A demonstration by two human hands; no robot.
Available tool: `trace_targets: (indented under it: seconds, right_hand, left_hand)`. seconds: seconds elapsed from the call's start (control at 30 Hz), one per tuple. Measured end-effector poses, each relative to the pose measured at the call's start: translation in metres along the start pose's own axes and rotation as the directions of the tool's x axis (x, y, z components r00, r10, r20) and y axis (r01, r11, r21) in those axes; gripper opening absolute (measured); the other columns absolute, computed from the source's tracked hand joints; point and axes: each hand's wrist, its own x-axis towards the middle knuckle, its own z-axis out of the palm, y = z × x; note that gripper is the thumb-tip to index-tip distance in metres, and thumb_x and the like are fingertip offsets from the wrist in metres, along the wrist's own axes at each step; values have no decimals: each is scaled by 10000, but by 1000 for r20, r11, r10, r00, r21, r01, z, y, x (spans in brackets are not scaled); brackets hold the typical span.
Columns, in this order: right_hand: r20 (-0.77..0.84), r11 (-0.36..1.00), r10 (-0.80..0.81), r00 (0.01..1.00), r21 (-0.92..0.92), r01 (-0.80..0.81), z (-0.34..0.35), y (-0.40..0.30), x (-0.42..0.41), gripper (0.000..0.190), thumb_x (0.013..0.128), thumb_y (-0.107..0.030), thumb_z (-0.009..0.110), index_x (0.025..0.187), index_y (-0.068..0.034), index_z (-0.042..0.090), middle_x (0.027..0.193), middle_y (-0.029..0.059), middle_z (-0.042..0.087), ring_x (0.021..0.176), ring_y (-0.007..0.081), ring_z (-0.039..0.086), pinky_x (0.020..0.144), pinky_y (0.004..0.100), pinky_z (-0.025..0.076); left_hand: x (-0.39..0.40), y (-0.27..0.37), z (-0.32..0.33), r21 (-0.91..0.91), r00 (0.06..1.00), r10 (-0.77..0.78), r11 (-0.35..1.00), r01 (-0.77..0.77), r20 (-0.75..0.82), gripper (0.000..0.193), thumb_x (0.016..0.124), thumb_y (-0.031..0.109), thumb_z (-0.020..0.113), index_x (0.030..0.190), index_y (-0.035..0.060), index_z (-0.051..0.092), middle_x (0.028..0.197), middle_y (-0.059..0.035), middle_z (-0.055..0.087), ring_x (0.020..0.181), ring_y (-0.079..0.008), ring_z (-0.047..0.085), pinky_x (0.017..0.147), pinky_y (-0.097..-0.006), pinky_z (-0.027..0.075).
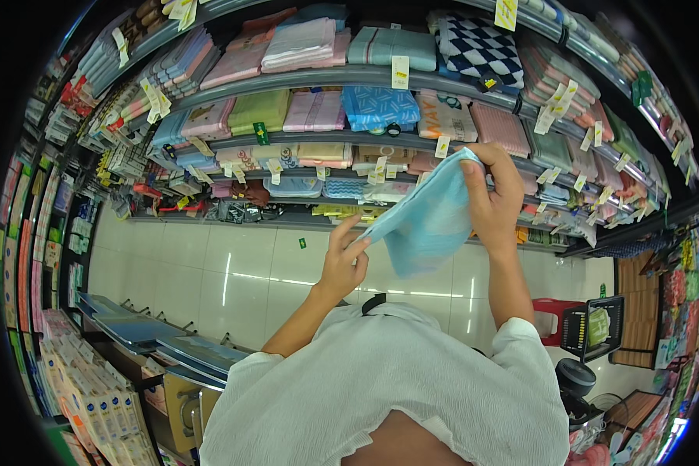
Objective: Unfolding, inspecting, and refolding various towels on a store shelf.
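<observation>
A light blue towel (428, 227) hangs between my two hands, folded over along its upper edge. My right hand (495, 189) pinches its upper right corner between thumb and fingers. At the lower left end of the same edge, my left hand (346, 256) grips the cloth with its fingertips. Behind the towel are shelves of folded towels, among them a bright blue patterned towel (380, 108), a pink striped towel (501, 129) and a dark blue and white checked towel (480, 49).
White price tags (400, 73) hang from the shelf edges. A black shopping basket (593, 329) stands at the right beside a red plastic stool (550, 320). Packaged goods (102, 410) fill a rack at the lower left. A small green tag (302, 243) lies on the tiled floor.
</observation>
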Motion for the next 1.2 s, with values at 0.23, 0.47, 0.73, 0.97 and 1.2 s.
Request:
trace_targets:
  seconds: [0.23,0.47,0.73,0.97,1.2]
  right_hand:
    - [48,1000,-4,999,-24,5,-12,-6,13,126,873,-98,634,951,-1,644,813,86,597,711,173,549,652,255,424]
    - [3,989,126,992,-82,-125,-14,15,7,127,879,-92,617,960,3,644,810,86,597,720,175,552,670,261,426]
    - [67,965,257,964,-62,-253,-18,35,-7,146,878,-102,615,958,19,633,851,102,618,771,192,578,722,274,445]
    - [84,949,305,949,-110,-295,-17,57,-20,173,895,-144,606,991,-2,621,841,127,643,734,210,602,699,295,459]
    - [21,927,326,945,-205,-315,-17,50,-27,171,918,-194,584,969,-31,601,772,144,641,677,264,623,646,319,471]
  left_hand:
    - [16,16,-5,-15,986,-168,986,168,1,393,758,-139,453,1120,7,499,1239,-222,410,1017,-301,528,952,-360,425]
    - [21,18,-5,-411,881,-425,779,473,207,187,819,-20,561,1004,-3,539,1036,-121,514,968,-204,529,875,-306,420]
    - [15,21,-10,-256,767,-429,767,589,478,117,857,84,638,867,33,533,845,-56,563,805,-112,519,710,-255,419]
    - [3,21,-10,-193,910,-375,893,406,176,141,850,112,634,819,36,520,646,-89,551,540,-170,519,524,-293,417]
    - [-2,19,-12,-106,937,-349,931,349,16,143,829,92,640,797,33,514,647,-107,572,532,-210,540,503,-306,430]
